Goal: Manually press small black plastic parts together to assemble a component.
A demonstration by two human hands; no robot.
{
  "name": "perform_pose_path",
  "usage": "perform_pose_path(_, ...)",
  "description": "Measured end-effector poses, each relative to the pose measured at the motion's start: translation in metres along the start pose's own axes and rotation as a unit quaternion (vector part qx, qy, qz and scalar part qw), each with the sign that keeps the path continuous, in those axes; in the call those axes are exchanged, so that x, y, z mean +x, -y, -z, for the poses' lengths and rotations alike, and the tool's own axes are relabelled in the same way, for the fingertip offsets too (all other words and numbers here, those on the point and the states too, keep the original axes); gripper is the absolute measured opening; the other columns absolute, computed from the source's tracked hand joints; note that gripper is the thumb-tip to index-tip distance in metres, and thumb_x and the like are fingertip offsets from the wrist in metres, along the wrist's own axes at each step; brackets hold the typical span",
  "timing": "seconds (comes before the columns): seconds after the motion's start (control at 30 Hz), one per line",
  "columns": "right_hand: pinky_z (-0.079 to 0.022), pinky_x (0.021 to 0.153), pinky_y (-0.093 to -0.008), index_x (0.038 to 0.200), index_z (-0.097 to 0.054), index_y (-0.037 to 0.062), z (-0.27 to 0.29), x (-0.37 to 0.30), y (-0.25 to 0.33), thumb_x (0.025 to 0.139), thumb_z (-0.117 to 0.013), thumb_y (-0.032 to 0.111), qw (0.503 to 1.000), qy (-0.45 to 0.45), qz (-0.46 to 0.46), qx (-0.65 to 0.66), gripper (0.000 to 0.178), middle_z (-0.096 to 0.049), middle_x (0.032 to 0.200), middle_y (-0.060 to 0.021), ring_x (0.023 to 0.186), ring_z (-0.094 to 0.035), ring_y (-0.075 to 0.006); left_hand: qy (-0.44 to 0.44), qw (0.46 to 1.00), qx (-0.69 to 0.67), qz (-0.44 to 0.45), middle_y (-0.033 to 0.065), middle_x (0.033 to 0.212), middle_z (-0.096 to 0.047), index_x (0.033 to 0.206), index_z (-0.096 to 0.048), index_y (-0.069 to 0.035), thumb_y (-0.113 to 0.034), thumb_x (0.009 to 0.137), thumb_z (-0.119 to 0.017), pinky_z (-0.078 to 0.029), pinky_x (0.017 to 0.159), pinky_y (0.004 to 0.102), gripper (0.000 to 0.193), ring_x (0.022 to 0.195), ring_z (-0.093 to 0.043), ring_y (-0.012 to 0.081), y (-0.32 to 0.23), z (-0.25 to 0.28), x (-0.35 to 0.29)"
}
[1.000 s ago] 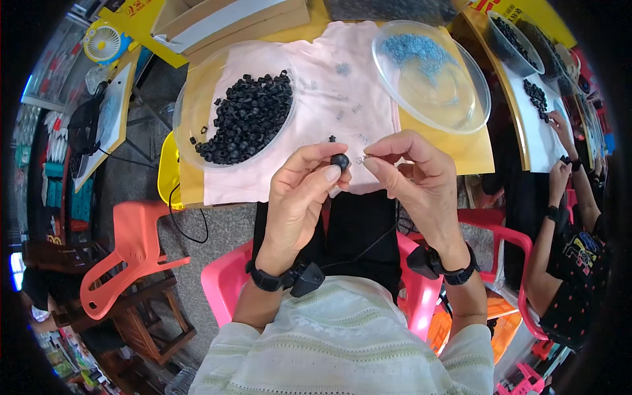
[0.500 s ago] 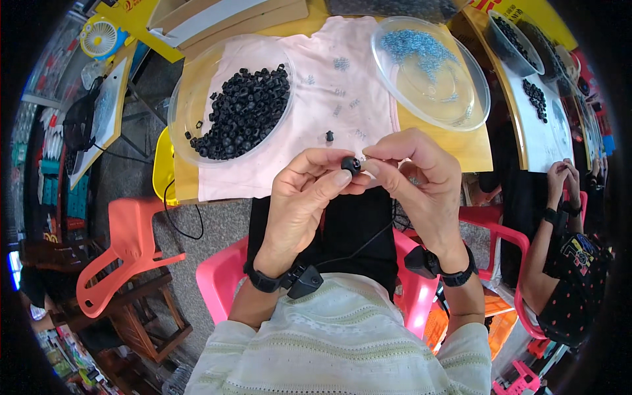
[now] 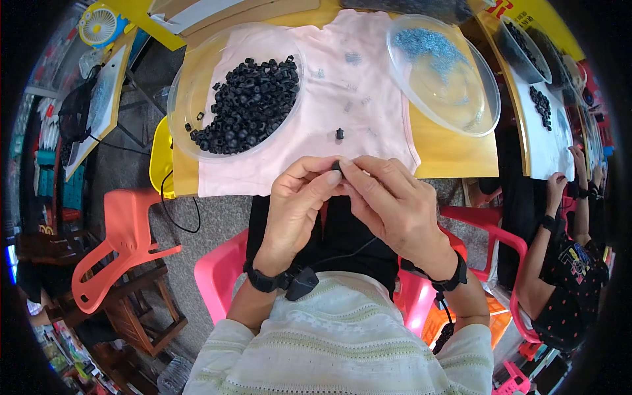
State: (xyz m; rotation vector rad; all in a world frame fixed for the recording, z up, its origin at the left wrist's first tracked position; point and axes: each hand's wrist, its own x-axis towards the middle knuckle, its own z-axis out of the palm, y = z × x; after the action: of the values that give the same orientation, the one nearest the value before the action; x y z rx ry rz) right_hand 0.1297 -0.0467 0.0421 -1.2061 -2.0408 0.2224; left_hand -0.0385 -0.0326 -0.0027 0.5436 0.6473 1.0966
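Note:
Over the near edge of the pink cloth, my left hand (image 3: 293, 207) pinches a small round black plastic piece (image 3: 337, 166), which looks like a cord-lock body, between thumb and fingers. My right hand (image 3: 398, 214) is closed against the same piece, its fingertips hiding most of it. Just beyond my fingers a smaller black piece (image 3: 340, 133) rests on the pink cloth (image 3: 316, 125). At left is a clear plastic bowl (image 3: 175, 108) with a heap of black pieces (image 3: 250, 108). Another clear bowl (image 3: 484, 122), at right, holds tiny bluish metal parts (image 3: 431, 52), probably springs.
Small groups of metal parts (image 3: 352, 58) lie on the cloth over a yellow table (image 3: 454, 155). A cardboard box (image 3: 224, 16) sits at the far edge. An orange chair (image 3: 128, 224) stands at left. At right, another person (image 3: 559, 276) works by a table with black pieces.
My right hand has turned and closed in on the round black piece, now covering it. Both hands have shifted slightly left, and the view has moved a little.

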Motion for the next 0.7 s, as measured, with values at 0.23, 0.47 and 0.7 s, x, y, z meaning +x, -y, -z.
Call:
perform_pose_path(0.23, -0.051, 0.063, -0.0374, 0.094, -0.064, 0.0085, -0.018, 0.025, -0.036, 0.076, -0.067, 0.006, 0.994, 0.045, -0.097, -0.026, 0.019, -0.061, 0.087, -0.0065, 0.082, -0.063, -0.0280, 0.012, 1.000, 0.017, -0.008, 0.0140, 0.105, -0.067, 0.113, -0.059, 0.002, -0.002, 0.095, -0.057, -0.057, 0.083, 0.0311, 0.018, 0.093, -0.068, 0.0203, -0.008, 0.011, 0.007)
perform_pose_path(0.47, -0.052, 0.069, -0.0347, 0.088, -0.057, 0.0066, -0.025, 0.041, -0.042, 0.069, -0.063, 0.006, 0.978, 0.163, 0.029, -0.131, 0.019, -0.055, 0.092, -0.0059, 0.093, -0.058, -0.0243, 0.025, 1.000, 0.003, -0.017, 0.0159, 0.103, -0.067, 0.112, -0.058, 0.002, -0.003, 0.095, -0.057, -0.056, 0.082, 0.0317, 0.018, 0.093, -0.068, 0.0218, -0.012, 0.018, 0.008)
perform_pose_path(0.7, -0.053, 0.066, -0.0325, 0.086, -0.056, 0.0010, -0.026, 0.047, -0.047, 0.072, -0.066, 0.003, 0.986, 0.145, 0.025, -0.080, 0.018, -0.059, 0.088, -0.0101, 0.083, -0.062, -0.0258, 0.039, 0.999, -0.023, -0.018, 0.0171, 0.105, -0.066, 0.113, -0.057, 0.002, -0.002, 0.095, -0.057, -0.056, 0.083, 0.0318, 0.019, 0.094, -0.068, 0.0216, -0.013, 0.017, 0.008)
